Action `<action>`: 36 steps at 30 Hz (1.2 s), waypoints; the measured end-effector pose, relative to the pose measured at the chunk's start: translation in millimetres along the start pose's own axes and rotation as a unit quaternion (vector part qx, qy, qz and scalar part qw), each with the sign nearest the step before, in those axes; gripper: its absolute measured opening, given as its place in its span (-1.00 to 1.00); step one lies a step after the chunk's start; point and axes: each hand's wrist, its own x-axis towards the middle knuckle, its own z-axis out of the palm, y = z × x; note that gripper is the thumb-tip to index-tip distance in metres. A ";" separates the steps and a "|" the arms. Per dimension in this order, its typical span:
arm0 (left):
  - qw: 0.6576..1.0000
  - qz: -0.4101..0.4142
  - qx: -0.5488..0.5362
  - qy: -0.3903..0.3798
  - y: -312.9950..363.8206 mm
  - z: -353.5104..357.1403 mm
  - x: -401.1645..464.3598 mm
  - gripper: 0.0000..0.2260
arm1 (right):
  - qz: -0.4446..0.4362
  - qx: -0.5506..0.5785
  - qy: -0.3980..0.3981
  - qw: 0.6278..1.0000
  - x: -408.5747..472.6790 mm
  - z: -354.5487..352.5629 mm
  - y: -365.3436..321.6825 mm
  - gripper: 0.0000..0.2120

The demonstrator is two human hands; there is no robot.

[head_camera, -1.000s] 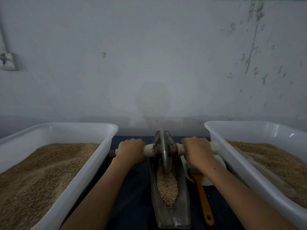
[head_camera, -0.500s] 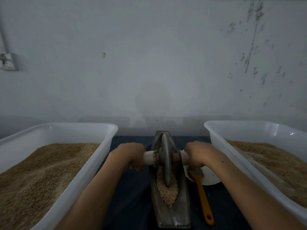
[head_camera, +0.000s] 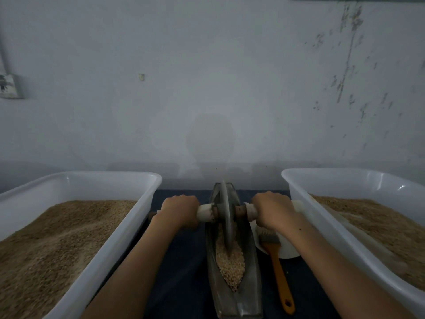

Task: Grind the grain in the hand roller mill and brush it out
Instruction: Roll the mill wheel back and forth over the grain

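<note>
A boat-shaped metal trough (head_camera: 249, 279) lies lengthwise in the middle of the dark table, with pale grain (head_camera: 231, 265) heaped in its groove. A grey metal wheel (head_camera: 225, 215) stands upright in the far half of the groove, on a wooden axle with white handle sleeves. My left hand (head_camera: 180, 209) grips the left handle (head_camera: 205, 212). My right hand (head_camera: 272, 209) grips the right handle (head_camera: 251, 211). An orange-handled brush (head_camera: 278, 270) lies to the right of the trough, its bristles resting on a white plate (head_camera: 288, 248).
A white plastic tub (head_camera: 128, 217) full of brown grain stands at the left. A second white tub (head_camera: 322, 203) of grain stands at the right, close to my right forearm. A grey wall rises just behind the table. A wall socket (head_camera: 9, 86) sits at the far left.
The wheel rolled toward me in the trough half a second ago and has now rolled back away toward the far end. Both hands kept their grip on the handles.
</note>
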 end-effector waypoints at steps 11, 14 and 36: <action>0.988 0.010 -0.047 -0.144 1.5 -8.5 -5.1 -0.87 | -0.009 0.004 -0.162 0.987 -1.9 -10.5 2.6 -0.81; 1.000 -0.011 0.009 -0.018 3.4 -4.3 -4.4 -0.74 | 0.007 0.014 -0.062 0.998 1.1 -1.0 1.2 -0.86; 0.982 0.015 -0.078 -0.170 2.6 -12.1 -11.0 -0.91 | -0.013 -0.018 -0.164 0.986 -4.6 -13.0 0.6 -0.87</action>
